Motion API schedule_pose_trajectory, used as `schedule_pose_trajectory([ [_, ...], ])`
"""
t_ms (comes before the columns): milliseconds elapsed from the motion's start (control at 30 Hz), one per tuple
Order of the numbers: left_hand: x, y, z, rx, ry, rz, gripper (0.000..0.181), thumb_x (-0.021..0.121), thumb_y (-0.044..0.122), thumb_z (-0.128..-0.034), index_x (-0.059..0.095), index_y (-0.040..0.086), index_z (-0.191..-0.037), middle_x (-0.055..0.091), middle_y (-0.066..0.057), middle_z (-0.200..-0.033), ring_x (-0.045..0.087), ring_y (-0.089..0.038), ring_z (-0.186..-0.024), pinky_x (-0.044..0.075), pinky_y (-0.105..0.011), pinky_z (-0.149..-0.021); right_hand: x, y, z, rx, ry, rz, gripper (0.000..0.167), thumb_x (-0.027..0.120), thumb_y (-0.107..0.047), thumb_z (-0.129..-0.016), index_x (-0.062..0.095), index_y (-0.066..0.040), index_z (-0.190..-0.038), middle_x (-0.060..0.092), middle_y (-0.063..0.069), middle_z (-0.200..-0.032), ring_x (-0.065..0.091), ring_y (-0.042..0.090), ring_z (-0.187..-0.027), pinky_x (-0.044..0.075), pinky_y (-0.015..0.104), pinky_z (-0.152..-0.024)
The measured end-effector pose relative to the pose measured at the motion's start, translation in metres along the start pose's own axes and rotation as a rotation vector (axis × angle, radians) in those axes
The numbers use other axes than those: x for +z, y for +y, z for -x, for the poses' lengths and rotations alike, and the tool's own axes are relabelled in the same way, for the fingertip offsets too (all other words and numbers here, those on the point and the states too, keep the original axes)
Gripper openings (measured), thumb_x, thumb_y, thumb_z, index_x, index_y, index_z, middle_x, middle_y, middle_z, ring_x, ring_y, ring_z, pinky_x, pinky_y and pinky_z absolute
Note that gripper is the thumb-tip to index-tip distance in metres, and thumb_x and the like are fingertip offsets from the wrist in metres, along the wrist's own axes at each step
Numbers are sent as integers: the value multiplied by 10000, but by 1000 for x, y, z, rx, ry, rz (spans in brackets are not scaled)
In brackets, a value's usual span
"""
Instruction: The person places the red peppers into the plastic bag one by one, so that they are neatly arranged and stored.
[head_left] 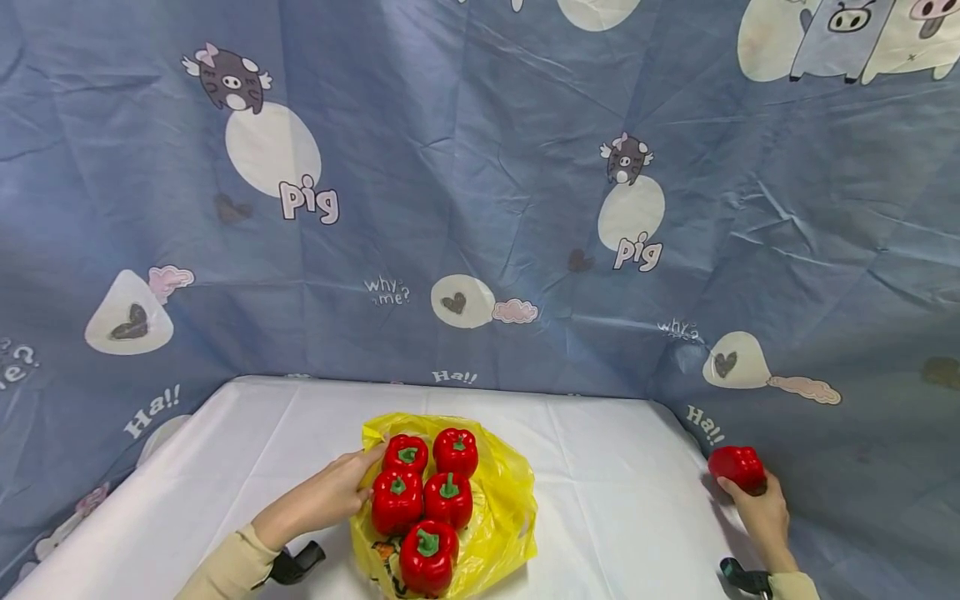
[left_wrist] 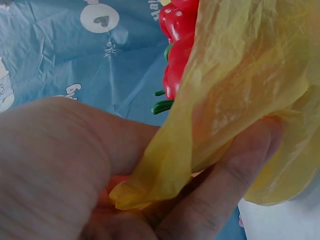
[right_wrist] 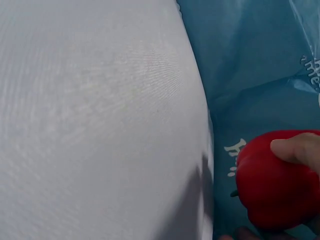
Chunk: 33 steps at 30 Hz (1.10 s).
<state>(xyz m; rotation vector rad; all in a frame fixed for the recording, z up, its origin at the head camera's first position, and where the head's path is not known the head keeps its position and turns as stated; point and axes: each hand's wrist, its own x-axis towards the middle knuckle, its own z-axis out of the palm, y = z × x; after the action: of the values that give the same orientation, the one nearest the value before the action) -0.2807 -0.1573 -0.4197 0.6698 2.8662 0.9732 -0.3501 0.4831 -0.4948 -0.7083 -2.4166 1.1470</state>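
A yellow plastic bag (head_left: 502, 533) lies spread on the table, with several red bell peppers (head_left: 448, 498) with green stems resting in it. My left hand (head_left: 330, 493) is at the bag's left edge; in the left wrist view, its thumb and fingers pinch a fold of the yellow film (left_wrist: 165, 170). Far to the right, my right hand (head_left: 761, 512) grips another red bell pepper (head_left: 738, 468) beside the table's right edge. In the right wrist view, the thumb presses on that pepper (right_wrist: 275, 185), and most of the hand is out of frame.
A white cloth (head_left: 600, 475) covers the table. Its right edge (right_wrist: 202, 100) runs just left of the held pepper. Behind and at both sides hangs a blue curtain (head_left: 510, 167) printed with cartoon pigs. Dark camera mounts (head_left: 296, 564) sit on the wrists.
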Motion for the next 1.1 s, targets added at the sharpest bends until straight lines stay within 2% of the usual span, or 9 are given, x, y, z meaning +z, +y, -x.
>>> schedule_pose_trajectory([
  [200,-2,1,0,-2,7,-8,697,585,-137,-799,331,-108,-1447,436,-300,-1429,531,-313,-1185,439,-293,-656,-1,-8,3,67,-28,-40,1048,561,-580,-852,64,60,-1516,150,343,-1531,220,529,-1357,234,673,-1063],
  [333,-3,2,0,-14,11,-5,699,579,-141,-793,336,-102,-1448,432,-296,-1434,538,-292,-1142,428,-298,-648,2,-12,1,92,-43,-43,1047,570,-538,-851,38,87,-1502,139,371,-1507,225,536,-1341,252,659,-1060],
  [400,-3,2,0,-18,7,-3,698,578,-142,-794,335,-104,-1447,430,-301,-1433,541,-279,-1075,423,-299,-636,3,-12,0,85,-41,-37,1038,582,-505,-848,45,108,-1491,152,388,-1485,237,545,-1325,264,657,-1053],
  [633,-3,2,2,-9,1,3,696,579,-152,-795,332,-112,-1445,436,-310,-1423,544,-282,-1096,426,-294,-636,3,-19,6,46,-39,-34,995,581,-468,-858,81,132,-1474,207,399,-1441,278,551,-1282,294,656,-1040],
  [700,-3,2,3,-10,-2,0,697,578,-151,-798,327,-111,-1447,440,-311,-1419,545,-268,-1037,423,-296,-630,2,-19,7,44,-39,-19,999,586,-480,-858,88,128,-1476,205,400,-1435,281,559,-1277,299,662,-1033],
  [833,-3,3,2,-14,0,0,688,585,-139,-803,337,-111,-1443,447,-305,-1417,552,-279,-1085,428,-299,-640,4,-17,7,45,-41,8,980,584,-481,-862,107,106,-1485,210,396,-1433,289,566,-1273,307,670,-1022],
  [1000,-3,3,2,-7,10,-7,674,587,-137,-802,350,-119,-1433,451,-297,-1417,514,-345,-1234,478,-321,-715,4,-18,7,32,-50,2,925,556,-437,-876,100,74,-1498,245,392,-1444,293,556,-1269,314,673,-1013],
  [1100,-3,3,2,-6,10,-4,678,582,-141,-800,344,-120,-1435,449,-297,-1419,533,-321,-1189,475,-326,-710,2,-19,9,21,-55,-11,895,512,-436,-895,91,69,-1502,243,384,-1442,293,552,-1258,334,674,-998],
])
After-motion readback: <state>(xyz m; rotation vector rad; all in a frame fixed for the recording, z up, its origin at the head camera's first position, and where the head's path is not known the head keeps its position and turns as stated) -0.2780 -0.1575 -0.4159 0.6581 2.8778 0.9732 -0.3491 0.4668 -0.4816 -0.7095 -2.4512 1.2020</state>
